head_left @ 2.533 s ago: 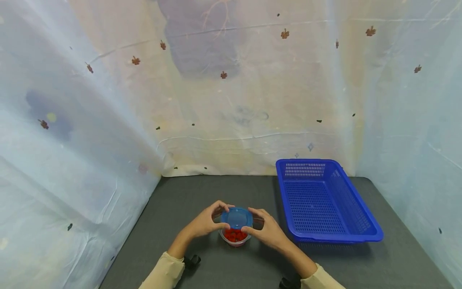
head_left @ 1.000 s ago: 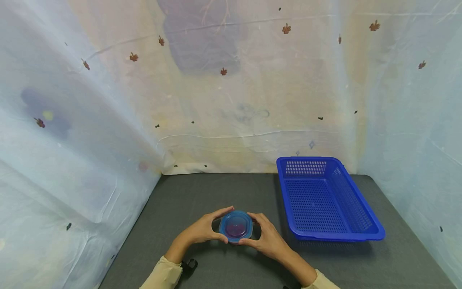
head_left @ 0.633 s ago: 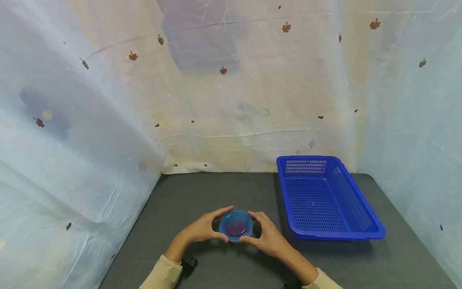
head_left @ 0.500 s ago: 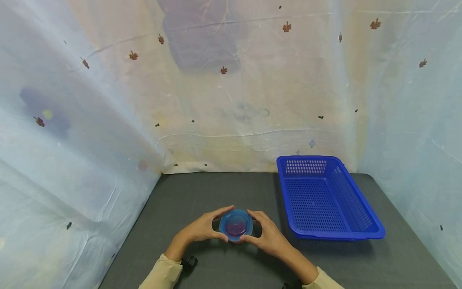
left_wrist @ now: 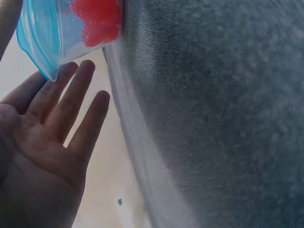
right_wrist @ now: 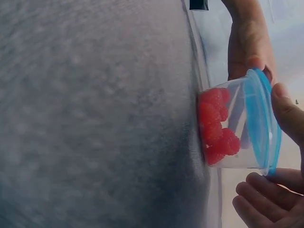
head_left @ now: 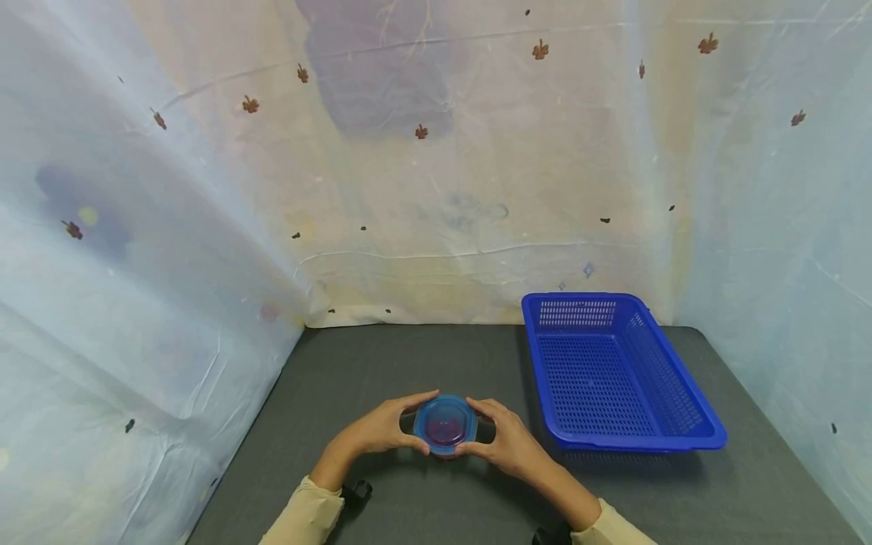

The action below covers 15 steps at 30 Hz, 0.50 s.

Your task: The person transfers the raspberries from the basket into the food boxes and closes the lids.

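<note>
A small clear plastic container (right_wrist: 240,159) with red raspberries (right_wrist: 212,116) inside stands upright on the grey table. Its translucent blue lid (head_left: 446,415) lies over the top; whether the rim is fully snapped down I cannot tell. My left hand (head_left: 378,433) holds the lid's left edge between thumb and index finger, its other fingers spread beside the container in the left wrist view. On the opposite side my right hand (head_left: 507,446) grips the rim the same way. In the right wrist view its thumb (right_wrist: 285,107) presses the lid from above.
A blue perforated plastic basket (head_left: 593,393) stands to the right on the grey tabletop (head_left: 381,363). Patterned pale curtains (head_left: 477,189) hang behind the table and along both sides. A black strap (head_left: 357,493) shows at the left wrist.
Both hands first held the lid tilted above the raspberries, then brought it down onto the container. Over the last second hands, lid and container have stayed almost still.
</note>
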Available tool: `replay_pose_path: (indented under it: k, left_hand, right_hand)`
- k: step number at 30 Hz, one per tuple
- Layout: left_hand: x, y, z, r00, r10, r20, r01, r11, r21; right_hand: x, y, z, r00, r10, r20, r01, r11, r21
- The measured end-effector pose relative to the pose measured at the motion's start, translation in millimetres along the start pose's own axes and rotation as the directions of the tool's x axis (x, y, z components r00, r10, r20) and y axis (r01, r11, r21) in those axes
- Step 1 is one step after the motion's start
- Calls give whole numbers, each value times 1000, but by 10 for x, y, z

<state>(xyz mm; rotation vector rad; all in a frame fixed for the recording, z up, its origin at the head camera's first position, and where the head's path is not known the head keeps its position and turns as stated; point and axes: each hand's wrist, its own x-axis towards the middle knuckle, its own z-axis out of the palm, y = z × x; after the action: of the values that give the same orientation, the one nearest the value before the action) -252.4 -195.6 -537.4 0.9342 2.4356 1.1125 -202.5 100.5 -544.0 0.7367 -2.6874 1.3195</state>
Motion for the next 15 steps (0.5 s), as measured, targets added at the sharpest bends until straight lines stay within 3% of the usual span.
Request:
replay_pose_path:
  k: [15]
  left_hand:
    - [22,48,-43,1000,-11,8,10,996,93]
  right_hand:
    - [52,-57,-39,1000,24,19,-23,999,-44]
